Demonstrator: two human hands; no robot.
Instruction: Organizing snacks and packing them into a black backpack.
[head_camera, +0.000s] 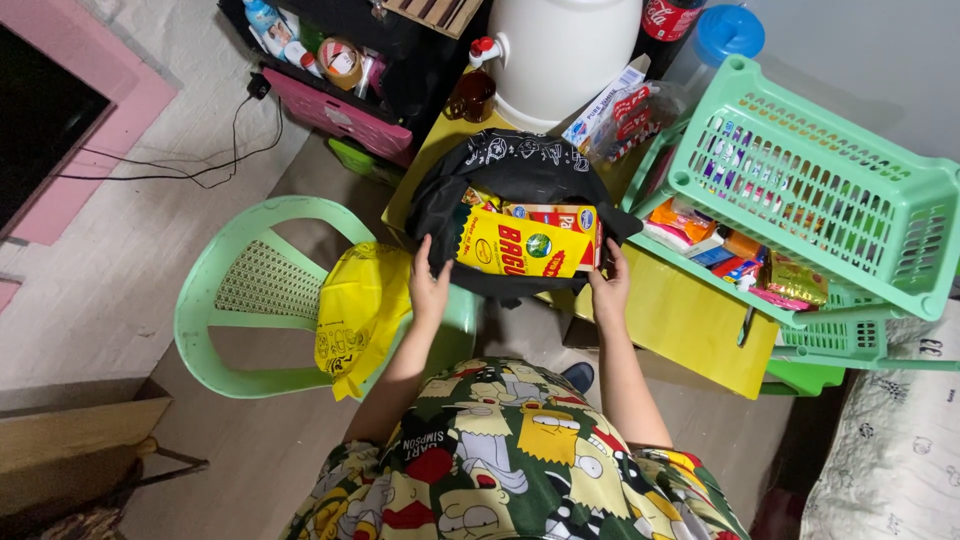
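A black cloth bag (520, 165) with white print lies open on a yellow table (690, 325). Inside it show a yellow packet (520, 248) with red lettering and a red and white carton (572, 218) behind it. My left hand (430, 285) grips the bag's near left edge. On the near right edge, my right hand (610, 285) holds the bag next to the carton. Both hands pull the opening apart.
A green plastic chair (245, 300) stands at the left with a yellow plastic bag (360, 310) draped on it. Green baskets (810, 180) with snack packets sit at the right. A white water jug (560, 50) and a brown mug (470, 95) stand behind the bag.
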